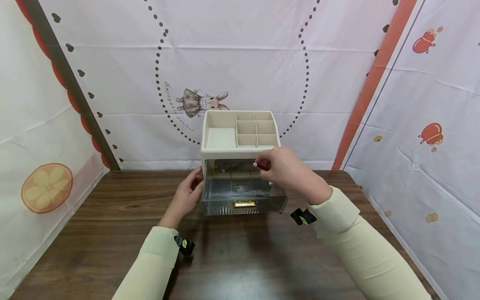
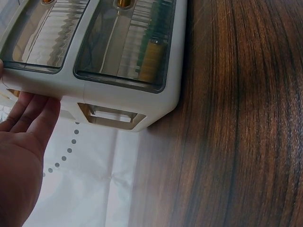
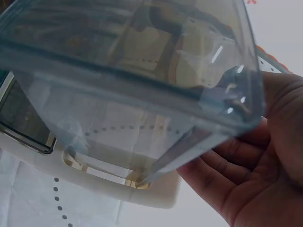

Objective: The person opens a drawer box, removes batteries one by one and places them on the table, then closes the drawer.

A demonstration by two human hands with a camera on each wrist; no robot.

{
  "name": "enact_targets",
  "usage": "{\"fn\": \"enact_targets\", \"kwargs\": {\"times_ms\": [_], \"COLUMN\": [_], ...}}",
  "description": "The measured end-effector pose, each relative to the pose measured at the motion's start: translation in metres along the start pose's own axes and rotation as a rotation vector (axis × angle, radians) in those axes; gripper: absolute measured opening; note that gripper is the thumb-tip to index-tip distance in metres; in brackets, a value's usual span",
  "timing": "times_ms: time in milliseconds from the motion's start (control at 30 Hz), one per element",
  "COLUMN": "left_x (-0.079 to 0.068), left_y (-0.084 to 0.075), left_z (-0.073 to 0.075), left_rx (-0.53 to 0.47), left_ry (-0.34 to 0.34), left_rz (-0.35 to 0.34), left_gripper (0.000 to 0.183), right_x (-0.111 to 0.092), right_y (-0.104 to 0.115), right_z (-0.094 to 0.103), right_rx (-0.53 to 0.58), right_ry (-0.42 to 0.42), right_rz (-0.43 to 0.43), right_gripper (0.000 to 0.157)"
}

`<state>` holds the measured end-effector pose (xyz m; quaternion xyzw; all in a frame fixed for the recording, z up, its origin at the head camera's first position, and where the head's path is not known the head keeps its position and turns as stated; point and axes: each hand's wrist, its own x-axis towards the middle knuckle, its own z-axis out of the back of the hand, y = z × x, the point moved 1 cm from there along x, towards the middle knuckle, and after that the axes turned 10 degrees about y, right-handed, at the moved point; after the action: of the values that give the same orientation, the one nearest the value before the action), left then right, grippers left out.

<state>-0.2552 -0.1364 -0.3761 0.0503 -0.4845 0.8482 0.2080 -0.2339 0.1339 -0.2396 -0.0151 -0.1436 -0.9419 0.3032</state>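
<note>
While the brown wooden table [image 1: 112, 233] spreads beneath everything, a cream organizer [image 1: 241, 153] stands near the middle of its far edge, with a clear drawer [image 1: 221, 207] pulled out toward the table's near edge. The left hand [image 1: 186, 196] rests fairly straight fingers against the organizer's left side; the right hand [image 1: 286, 171], above the drawer's right part, pinches a small white-and-dark piece [image 1: 255, 165].

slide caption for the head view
Left hand against the box, right hand pinching a small item at the open drawer.
</note>
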Motion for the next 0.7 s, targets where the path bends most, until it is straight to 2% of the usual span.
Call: {"fn": "enact_targets", "kwargs": {"times_ms": [167, 400, 633, 700], "left_x": [0.001, 0.001, 0.011, 0.012], "left_y": [0.001, 0.002, 0.038, 0.042], "left_z": [0.001, 0.000, -0.006, -0.006], "left_rx": [0.002, 0.014, -0.008, -0.008], "left_ry": [-0.005, -0.005, -0.023, -0.023], "left_rz": [-0.007, -0.016, -0.024, -0.026], "left_gripper": [0.044, 0.044, 0.046, 0.046], "right_x": [-0.002, -0.006, -0.012, -0.013], "right_y": [0.000, -0.007, -0.016, -0.018], "right_z": [0.004, 0.007, 0.011, 0.012], "right_rx": [0.027, 0.104, 0.132, 0.128], "right_ry": [-0.021, -0.008, -0.013, -0.017], "right_rz": [-0.008, -0.056, -0.098, -0.105], "right_gripper": [0.015, 0.016, 0.015, 0.014]}}
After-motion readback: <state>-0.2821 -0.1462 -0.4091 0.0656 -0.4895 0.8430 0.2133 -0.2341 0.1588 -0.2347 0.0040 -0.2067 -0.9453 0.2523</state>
